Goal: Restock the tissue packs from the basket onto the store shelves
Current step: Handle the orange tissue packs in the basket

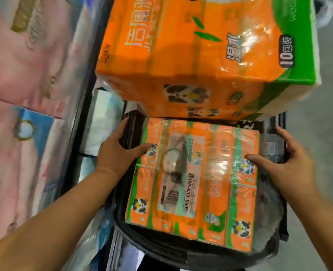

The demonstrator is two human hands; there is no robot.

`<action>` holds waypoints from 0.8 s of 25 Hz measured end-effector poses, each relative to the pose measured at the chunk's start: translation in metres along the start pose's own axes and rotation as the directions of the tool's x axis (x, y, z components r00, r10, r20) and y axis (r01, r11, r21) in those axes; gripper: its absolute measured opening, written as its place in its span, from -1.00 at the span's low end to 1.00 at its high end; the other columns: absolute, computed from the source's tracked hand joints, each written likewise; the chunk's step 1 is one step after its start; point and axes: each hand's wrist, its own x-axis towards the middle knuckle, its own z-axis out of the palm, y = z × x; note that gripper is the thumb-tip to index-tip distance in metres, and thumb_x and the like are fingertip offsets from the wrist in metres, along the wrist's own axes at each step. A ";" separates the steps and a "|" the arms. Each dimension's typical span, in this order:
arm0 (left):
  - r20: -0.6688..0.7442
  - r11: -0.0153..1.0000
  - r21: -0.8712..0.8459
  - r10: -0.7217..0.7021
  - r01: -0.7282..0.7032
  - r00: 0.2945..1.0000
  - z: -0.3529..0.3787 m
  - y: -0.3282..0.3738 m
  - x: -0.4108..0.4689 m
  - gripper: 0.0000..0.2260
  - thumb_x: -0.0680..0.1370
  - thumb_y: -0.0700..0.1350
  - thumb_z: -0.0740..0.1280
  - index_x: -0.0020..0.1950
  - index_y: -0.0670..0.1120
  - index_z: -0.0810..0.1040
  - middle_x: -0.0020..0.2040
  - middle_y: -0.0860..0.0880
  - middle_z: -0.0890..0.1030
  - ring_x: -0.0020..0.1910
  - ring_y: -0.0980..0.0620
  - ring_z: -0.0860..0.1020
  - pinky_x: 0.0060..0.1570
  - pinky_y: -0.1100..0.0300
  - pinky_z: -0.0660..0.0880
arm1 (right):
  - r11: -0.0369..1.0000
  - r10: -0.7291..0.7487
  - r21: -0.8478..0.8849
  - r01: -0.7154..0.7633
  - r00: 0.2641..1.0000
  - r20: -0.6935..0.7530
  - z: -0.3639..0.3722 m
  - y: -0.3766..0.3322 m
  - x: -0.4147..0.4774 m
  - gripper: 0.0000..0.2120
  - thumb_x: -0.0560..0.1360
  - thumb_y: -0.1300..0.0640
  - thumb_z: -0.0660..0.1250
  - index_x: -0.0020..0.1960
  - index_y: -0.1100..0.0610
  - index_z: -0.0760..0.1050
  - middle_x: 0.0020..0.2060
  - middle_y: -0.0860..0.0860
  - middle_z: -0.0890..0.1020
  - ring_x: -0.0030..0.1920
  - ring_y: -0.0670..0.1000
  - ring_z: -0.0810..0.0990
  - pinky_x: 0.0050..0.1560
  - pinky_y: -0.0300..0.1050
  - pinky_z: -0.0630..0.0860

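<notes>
An orange and green tissue pack with panda prints lies flat in a black basket. My left hand is at the pack's left edge, thumb on its top and fingers down between pack and basket wall. My right hand is at the pack's right edge, thumb on top, fingers spread by the basket's side. Neither hand is closed around the pack. A larger orange tissue pack rests at the basket's far end, overlapping the lower pack.
Store shelves run along the left, holding pink tissue packs and blue-white packs. Grey floor lies to the right. A white bag shows at the top right corner.
</notes>
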 end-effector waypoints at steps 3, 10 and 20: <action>-0.015 0.999 0.028 -0.032 0.032 0.999 0.023 -0.031 0.035 -0.17 0.31 0.06 0.55 0.51 0.11 0.24 0.41 -0.01 0.43 0.38 0.00 0.38 0.30 0.14 0.34 | 1.000 -0.011 0.003 0.011 1.000 0.001 0.035 0.030 0.026 -0.03 0.09 -0.08 0.56 0.46 -0.03 0.32 0.21 -0.09 0.51 0.17 -0.04 0.56 0.19 -0.04 0.49; 0.020 0.998 -0.042 0.038 -0.037 0.999 0.049 -0.057 0.072 -0.11 0.24 0.13 0.53 0.52 0.03 0.25 0.26 0.24 0.35 0.23 0.33 0.34 0.09 0.59 0.26 | 1.000 0.024 -0.013 -0.024 0.998 -0.050 0.066 0.065 0.051 -0.09 0.10 -0.11 0.56 0.41 -0.11 0.33 0.23 -0.06 0.53 0.17 -0.02 0.57 0.21 0.05 0.52; 0.085 0.976 0.210 0.036 -0.053 0.996 0.047 -0.055 0.085 -0.12 0.33 0.19 0.49 0.54 -0.01 0.19 0.35 -0.10 0.44 0.32 -0.05 0.42 0.28 0.09 0.38 | 0.981 0.045 -0.192 -0.035 0.998 0.051 0.061 0.057 0.063 -0.10 0.21 -0.23 0.49 0.45 -0.13 0.18 0.23 -0.02 0.50 0.15 0.08 0.55 0.14 0.11 0.53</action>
